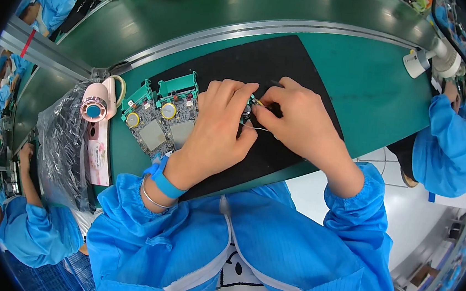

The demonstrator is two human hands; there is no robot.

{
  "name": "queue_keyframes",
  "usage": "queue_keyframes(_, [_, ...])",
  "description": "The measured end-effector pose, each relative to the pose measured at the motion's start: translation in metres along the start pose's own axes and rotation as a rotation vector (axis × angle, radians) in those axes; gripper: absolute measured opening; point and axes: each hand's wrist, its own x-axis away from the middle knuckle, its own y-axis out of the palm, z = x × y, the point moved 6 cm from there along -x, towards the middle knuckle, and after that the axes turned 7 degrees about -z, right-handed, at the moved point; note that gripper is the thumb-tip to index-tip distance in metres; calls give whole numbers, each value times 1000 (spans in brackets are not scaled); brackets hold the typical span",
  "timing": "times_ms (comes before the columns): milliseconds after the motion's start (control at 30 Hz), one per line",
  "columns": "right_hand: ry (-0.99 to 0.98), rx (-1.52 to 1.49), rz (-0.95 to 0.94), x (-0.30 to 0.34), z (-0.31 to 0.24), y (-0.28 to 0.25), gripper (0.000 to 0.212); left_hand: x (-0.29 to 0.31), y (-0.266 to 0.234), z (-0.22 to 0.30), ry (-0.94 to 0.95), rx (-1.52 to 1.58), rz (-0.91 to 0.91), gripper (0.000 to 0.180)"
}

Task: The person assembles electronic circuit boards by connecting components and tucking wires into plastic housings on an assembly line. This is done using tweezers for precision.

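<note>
My left hand [219, 127] is curled over a small part with a teal frame [249, 107] on a black mat [262, 65] and grips it. My right hand [296, 118] meets it from the right, fingertips pinching a thin wire or pin [262, 128] at that part. Most of the part is hidden under my fingers. Just left of my left hand lie two circuit boards in teal frames [160, 118], each with a round coin cell and a grey square pad. A blue strap [162, 178] and a thin bracelet circle my left wrist.
A pink handheld fan [97, 106] and a clear plastic bag [64, 142] sit at the left. A green conveyor belt [212, 5] runs behind a metal rail. A white lamp fitting [426, 60] stands at the right. Co-workers in blue coats sit at both sides.
</note>
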Motion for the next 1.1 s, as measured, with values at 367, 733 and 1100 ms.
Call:
queue_keyframes(367, [-187,-565,6,18,22,-19,24,-1,-1,-10,70,5,75,36])
queue_keyframes(733, [-198,-583,-97,3,23,-1,20,0,2,-10,100,13,116,35])
queue_keyframes(1100, [-105,-644,161,26,39,3,22,0,4,0,44,-109,-63,34])
